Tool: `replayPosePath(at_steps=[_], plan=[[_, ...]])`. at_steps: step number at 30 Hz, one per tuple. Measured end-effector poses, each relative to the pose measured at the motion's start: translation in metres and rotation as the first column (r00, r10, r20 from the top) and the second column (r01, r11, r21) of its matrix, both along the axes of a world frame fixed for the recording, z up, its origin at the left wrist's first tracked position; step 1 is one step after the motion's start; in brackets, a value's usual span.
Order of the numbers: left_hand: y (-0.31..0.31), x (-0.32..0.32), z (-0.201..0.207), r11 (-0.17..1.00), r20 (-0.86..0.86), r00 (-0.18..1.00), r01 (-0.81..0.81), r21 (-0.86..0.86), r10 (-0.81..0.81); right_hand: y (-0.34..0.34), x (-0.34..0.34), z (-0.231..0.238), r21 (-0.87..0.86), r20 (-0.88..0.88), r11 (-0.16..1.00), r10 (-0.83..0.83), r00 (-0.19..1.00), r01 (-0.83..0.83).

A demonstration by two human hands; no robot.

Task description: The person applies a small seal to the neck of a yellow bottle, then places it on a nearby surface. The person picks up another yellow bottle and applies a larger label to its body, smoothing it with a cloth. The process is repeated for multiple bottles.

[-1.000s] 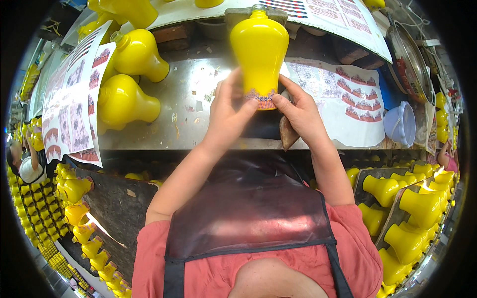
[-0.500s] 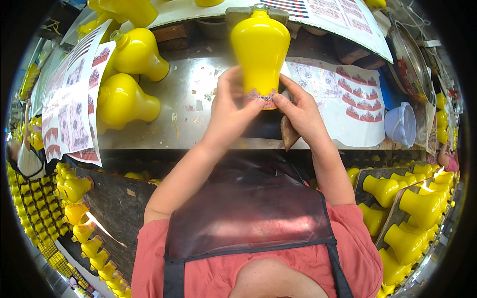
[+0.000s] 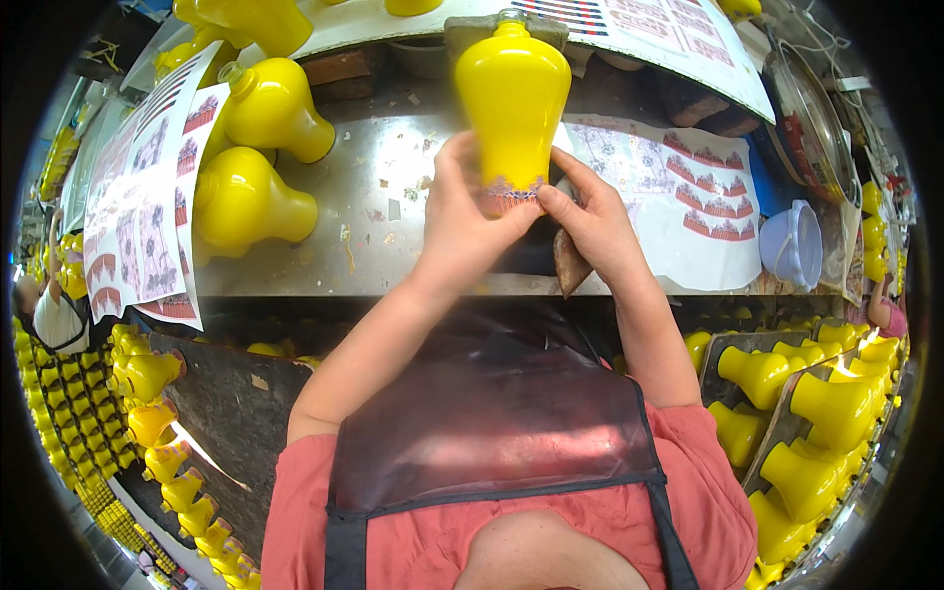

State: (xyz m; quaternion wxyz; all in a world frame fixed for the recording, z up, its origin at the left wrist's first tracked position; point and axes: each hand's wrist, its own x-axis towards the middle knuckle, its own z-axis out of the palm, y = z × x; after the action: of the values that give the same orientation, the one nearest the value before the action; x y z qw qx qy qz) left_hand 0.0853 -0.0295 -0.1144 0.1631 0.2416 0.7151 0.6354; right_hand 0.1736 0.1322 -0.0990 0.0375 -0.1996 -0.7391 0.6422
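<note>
You're holding a ylw bottle w/ both hands, straight out in front, over the metal counter. Its base is facing you & its neck is pointing away, overlapping a grey block; can't tell if those are touching. Your L hand is grasping the L side near the btm: fingers are curling round it, thumb is lying across the front of a red/purple printed band at the base. Your R hand is grasping the R side, fingers partly hiding behind, thumb resting near the band's R end, right by the L thumb.

On your L, 2 more ylw bottles are sitting on the counter, partly hiding behind printed sheets. On your R, a patterned sheet is lying flat, w/ a pale blue bucket sitting just beside it.
</note>
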Motion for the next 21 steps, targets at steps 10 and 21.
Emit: replayPosePath(at_steps=[10, 21], plan=[[-0.013, -0.01, -0.01, 0.978, 0.22, 0.966, 0.098, 0.185, -0.139, 0.0, 0.0, 0.0, -0.003, 0.005, 1.0, -0.005, 1.0, 0.005], [-0.002, -0.001, 0.0, 0.996, 0.092, 0.995, 0.032, 0.086, -0.04, 0.0, 0.001, 0.002, -0.031, 0.045, 0.999, -0.013, 0.999, 0.014]])
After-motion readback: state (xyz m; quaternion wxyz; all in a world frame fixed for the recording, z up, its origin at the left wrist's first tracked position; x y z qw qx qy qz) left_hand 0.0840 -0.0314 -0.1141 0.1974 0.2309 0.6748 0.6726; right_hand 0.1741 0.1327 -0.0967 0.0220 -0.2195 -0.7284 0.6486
